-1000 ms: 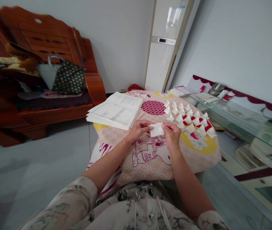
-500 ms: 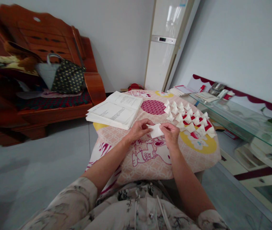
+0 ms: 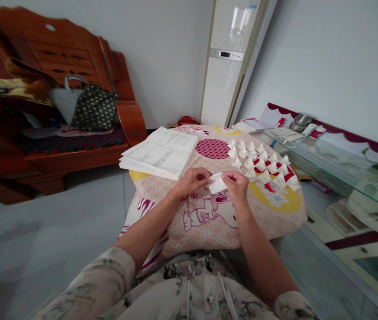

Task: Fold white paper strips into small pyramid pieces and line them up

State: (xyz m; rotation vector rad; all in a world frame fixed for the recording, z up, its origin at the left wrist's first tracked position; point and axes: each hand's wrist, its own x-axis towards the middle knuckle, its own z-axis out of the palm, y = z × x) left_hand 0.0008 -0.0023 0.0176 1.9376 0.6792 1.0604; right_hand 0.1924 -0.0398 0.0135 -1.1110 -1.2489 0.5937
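Observation:
Both my hands pinch one small white piece of paper (image 3: pixel 216 183) just above a patterned pink cloth (image 3: pixel 208 222) that covers the surface in front of me. My left hand (image 3: pixel 191 181) grips its left edge with closed fingers. My right hand (image 3: pixel 238 186) grips its right edge the same way. The paper is partly folded. Several small folded white paper pieces (image 3: pixel 264 166) lie in rows on the cloth to the right of my hands. An open book (image 3: pixel 160 153) with printed pages rests at the cloth's far left.
A glass-topped cabinet (image 3: pixel 338 169) with small items runs along the right. A wooden bench (image 3: pixel 52 115) with a dotted handbag (image 3: pixel 93 106) stands at the left. A tall white floor unit (image 3: pixel 225 66) stands in the far corner. A stack of papers (image 3: pixel 250 126) lies beyond the cloth.
The paper between my hands has been folded narrower and my fingers have closed in on it. My hands have stayed in the same spot.

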